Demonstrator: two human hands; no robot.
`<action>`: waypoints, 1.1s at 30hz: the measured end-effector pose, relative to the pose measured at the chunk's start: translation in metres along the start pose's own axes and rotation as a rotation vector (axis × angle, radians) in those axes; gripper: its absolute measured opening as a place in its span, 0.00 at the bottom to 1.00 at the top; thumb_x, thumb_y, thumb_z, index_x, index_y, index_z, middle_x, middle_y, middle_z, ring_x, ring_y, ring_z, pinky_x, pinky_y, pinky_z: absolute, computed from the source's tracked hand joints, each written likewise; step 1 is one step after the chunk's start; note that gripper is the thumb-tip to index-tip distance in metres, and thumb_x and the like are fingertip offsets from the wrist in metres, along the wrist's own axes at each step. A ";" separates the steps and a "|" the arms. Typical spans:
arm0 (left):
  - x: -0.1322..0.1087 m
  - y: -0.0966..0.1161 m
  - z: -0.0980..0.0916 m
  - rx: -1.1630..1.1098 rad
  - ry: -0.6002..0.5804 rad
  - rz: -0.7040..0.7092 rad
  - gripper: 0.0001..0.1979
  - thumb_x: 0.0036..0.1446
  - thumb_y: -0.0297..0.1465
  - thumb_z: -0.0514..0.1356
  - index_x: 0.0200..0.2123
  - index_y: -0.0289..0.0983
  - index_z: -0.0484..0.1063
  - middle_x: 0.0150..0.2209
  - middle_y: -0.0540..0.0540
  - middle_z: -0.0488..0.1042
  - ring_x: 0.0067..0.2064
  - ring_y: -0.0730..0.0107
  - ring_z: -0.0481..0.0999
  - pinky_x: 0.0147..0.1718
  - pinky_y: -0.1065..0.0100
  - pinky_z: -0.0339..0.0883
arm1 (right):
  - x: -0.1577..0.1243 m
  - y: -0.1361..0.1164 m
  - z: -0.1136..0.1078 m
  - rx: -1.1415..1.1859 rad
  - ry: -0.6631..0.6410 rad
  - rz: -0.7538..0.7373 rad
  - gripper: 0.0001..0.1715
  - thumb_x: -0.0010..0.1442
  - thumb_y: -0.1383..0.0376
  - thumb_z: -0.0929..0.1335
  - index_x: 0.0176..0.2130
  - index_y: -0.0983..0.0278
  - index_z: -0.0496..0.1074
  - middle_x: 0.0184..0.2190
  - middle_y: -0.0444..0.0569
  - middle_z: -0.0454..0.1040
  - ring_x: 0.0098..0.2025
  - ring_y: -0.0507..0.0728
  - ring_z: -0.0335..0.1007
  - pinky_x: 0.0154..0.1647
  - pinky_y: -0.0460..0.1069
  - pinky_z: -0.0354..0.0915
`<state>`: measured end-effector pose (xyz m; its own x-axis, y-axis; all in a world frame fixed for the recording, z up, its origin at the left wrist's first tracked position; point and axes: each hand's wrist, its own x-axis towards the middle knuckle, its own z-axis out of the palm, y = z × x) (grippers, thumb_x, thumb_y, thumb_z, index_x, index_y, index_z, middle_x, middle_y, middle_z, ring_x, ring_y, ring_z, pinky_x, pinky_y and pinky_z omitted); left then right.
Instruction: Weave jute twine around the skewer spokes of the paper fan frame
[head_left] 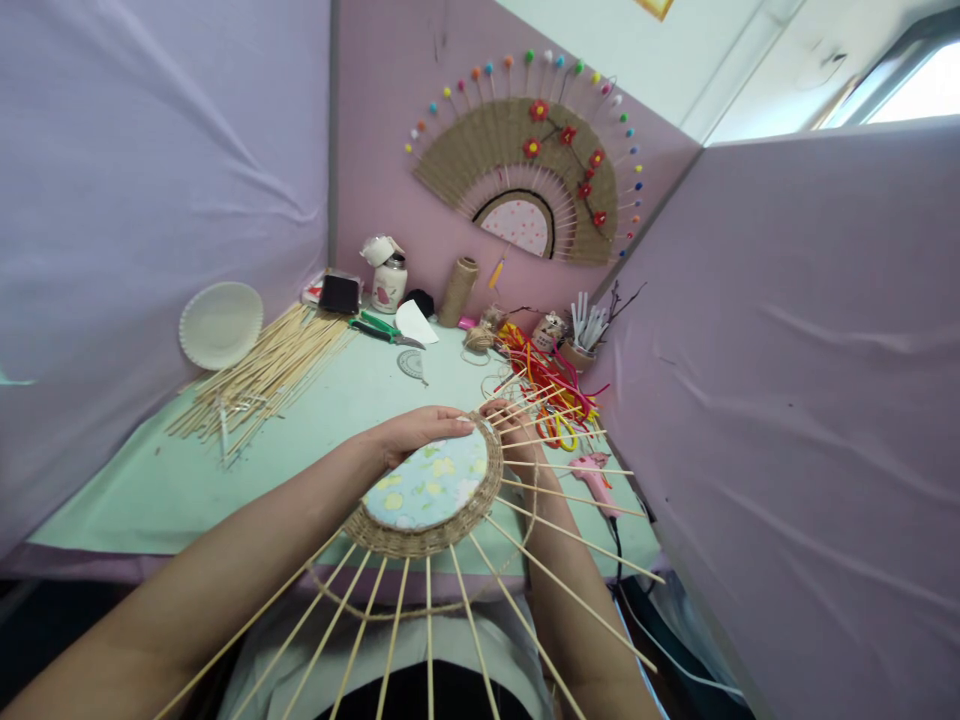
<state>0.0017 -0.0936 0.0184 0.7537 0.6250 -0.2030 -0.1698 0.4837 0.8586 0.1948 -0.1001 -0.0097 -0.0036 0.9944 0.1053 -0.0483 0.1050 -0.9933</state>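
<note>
A half-round fan frame (431, 480) rests in my hands, its flat centre covered in pale blue cloth with yellow flowers. Woven twine (420, 543) forms a band round the curved edge, and long thin sticks (430, 630) spread out from it. My left hand (427, 432) grips the straight side, thumb lying on the cloth. At the far end of the band, my right hand (514, 425) is closed among the sticks, its fingertips partly hidden. A loose strand of twine (537, 500) loops across the sticks and runs up to that hand.
Bamboo sticks (262, 375) lie in a pile at left beside a white plate (220, 325). Green pruners (386, 330), a protractor (412, 366) and a twine spool (457, 292) sit behind. Pipe cleaners (532, 360) and a pink glue gun (596, 482) are at right. A finished fan (480, 135) hangs behind.
</note>
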 end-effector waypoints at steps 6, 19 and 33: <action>0.000 0.001 0.000 0.003 -0.006 0.001 0.22 0.40 0.38 0.74 0.36 0.31 0.78 0.29 0.44 0.80 0.26 0.70 0.77 0.26 0.71 0.69 | 0.006 0.011 -0.005 -0.043 -0.003 -0.013 0.11 0.64 0.60 0.69 0.36 0.67 0.71 0.31 0.43 0.72 0.30 0.50 0.69 0.33 0.48 0.68; 0.000 0.002 -0.003 -0.054 0.051 0.038 0.15 0.46 0.34 0.72 0.36 0.30 0.78 0.29 0.43 0.80 0.26 0.70 0.77 0.26 0.72 0.70 | 0.003 0.006 0.000 -0.008 0.087 -0.043 0.17 0.50 0.55 0.75 0.36 0.61 0.71 0.29 0.39 0.74 0.31 0.51 0.68 0.36 0.47 0.65; 0.007 0.011 -0.011 -0.250 0.396 0.176 0.06 0.57 0.29 0.64 0.33 0.31 0.76 0.26 0.45 0.80 0.24 0.71 0.77 0.26 0.72 0.71 | -0.028 -0.011 -0.049 -0.367 0.365 -0.207 0.18 0.50 0.53 0.72 0.36 0.63 0.73 0.35 0.50 0.75 0.38 0.59 0.68 0.43 0.54 0.64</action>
<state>-0.0022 -0.0770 0.0211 0.4092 0.8716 -0.2698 -0.4564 0.4516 0.7666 0.2442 -0.1288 -0.0040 0.3180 0.8845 0.3413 0.3403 0.2295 -0.9119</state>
